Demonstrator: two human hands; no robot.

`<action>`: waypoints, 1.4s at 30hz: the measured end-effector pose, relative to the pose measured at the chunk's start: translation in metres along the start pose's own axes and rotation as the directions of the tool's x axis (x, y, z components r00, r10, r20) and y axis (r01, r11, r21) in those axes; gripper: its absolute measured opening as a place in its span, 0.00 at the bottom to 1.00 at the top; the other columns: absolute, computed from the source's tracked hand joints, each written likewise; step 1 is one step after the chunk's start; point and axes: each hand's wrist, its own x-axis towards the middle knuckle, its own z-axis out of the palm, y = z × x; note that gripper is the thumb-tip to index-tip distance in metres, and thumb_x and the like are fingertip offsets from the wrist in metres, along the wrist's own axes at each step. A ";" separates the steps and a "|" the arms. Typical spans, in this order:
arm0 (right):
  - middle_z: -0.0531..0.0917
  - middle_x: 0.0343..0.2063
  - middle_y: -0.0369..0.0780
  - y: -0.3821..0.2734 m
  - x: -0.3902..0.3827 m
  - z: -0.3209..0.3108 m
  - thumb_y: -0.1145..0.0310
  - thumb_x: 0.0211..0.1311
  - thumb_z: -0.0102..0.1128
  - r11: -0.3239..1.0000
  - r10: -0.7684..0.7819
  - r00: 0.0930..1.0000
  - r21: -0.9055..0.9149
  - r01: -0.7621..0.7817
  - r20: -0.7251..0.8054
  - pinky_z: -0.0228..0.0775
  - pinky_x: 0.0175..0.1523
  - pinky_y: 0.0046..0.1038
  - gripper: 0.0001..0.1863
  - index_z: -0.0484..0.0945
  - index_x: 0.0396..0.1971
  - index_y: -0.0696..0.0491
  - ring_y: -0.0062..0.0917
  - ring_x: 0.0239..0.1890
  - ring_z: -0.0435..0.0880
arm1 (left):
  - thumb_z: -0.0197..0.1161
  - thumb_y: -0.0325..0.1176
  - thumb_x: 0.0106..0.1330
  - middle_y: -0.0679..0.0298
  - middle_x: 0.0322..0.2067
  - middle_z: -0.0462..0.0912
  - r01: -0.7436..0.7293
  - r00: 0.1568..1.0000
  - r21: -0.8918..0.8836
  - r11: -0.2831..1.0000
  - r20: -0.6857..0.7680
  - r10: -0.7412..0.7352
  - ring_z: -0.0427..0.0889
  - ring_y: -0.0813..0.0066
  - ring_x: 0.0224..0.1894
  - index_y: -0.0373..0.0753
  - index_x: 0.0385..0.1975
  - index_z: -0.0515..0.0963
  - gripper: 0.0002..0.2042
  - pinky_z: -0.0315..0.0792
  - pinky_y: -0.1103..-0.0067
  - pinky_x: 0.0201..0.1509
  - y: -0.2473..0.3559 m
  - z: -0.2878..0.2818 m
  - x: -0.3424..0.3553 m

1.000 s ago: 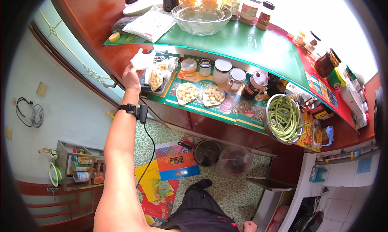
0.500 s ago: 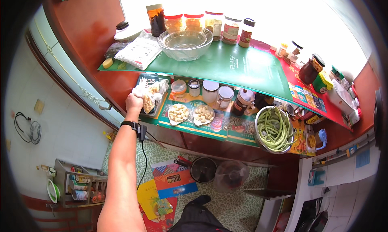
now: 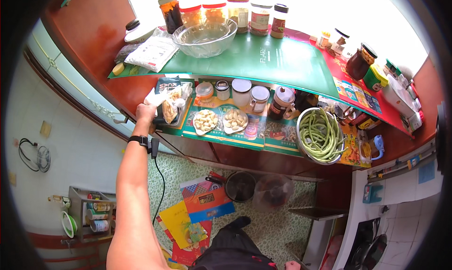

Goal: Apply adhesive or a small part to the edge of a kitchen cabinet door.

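My left hand (image 3: 145, 112) is closed at the left end of the lower shelf, gripping a white, thin piece (image 3: 155, 99) that looks like tissue or paper. Right beside it lies a clear plastic bag (image 3: 172, 109) with pale yellowish food in it, next to a dark printed packet (image 3: 167, 85). Two small white dishes of peeled garlic cloves, a left dish (image 3: 205, 121) and a right dish (image 3: 235, 121), sit further right. Only a bit of my right hand (image 3: 292, 265) shows at the lower edge; its fingers are mostly cut off.
A steel bowl of green beans (image 3: 321, 134) stands at the shelf's right end. Behind the garlic is a row of lidded jars (image 3: 241, 92). The green upper shelf (image 3: 292, 58) overhangs them, bearing a glass bowl (image 3: 204, 43). A black pan (image 3: 240, 186) lies on the floor.
My left hand has drawn left, away from the bagged food, with the white piece in it. Part of my right hand has come into view at the bottom. The whole view has shifted slightly.
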 end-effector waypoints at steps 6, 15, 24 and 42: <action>0.83 0.27 0.53 0.000 0.003 -0.001 0.58 0.59 0.60 0.997 0.073 0.994 0.000 -0.074 0.076 0.70 0.45 0.45 0.17 0.82 0.29 0.60 0.44 0.35 0.82 | 0.69 0.36 0.65 0.65 0.30 0.84 0.057 0.976 -0.384 0.921 0.217 0.031 0.75 0.81 0.20 0.34 0.51 0.81 0.17 0.67 0.82 0.20 -0.002 -0.013 -0.030; 0.74 0.11 0.40 -0.060 0.002 -0.015 0.75 0.56 0.59 0.919 0.324 0.940 0.202 -0.339 0.106 0.71 0.24 0.31 0.09 0.78 0.17 0.61 0.24 0.16 0.78 | 0.73 0.31 0.60 0.58 0.37 0.88 -0.267 0.951 -0.305 0.914 0.070 0.301 0.86 0.73 0.32 0.27 0.49 0.81 0.20 0.79 0.77 0.32 -0.020 -0.029 -0.036; 0.78 0.14 0.40 -0.050 0.004 -0.003 0.75 0.56 0.59 0.886 0.328 0.939 0.310 -0.345 0.107 0.74 0.24 0.32 0.07 0.81 0.22 0.62 0.26 0.16 0.80 | 0.67 0.29 0.61 0.59 0.39 0.87 -0.137 0.976 -0.411 0.901 0.101 0.194 0.78 0.79 0.22 0.31 0.53 0.81 0.19 0.67 0.81 0.18 -0.029 -0.043 -0.084; 0.78 0.14 0.40 -0.062 -0.020 -0.013 0.75 0.54 0.60 0.879 0.352 0.930 0.305 -0.366 0.101 0.73 0.24 0.30 0.07 0.80 0.21 0.62 0.25 0.17 0.80 | 0.63 0.32 0.60 0.55 0.36 0.87 -0.459 0.868 -0.207 0.864 -0.312 0.386 0.86 0.62 0.37 0.34 0.46 0.82 0.16 0.79 0.71 0.46 -0.009 -0.001 -0.042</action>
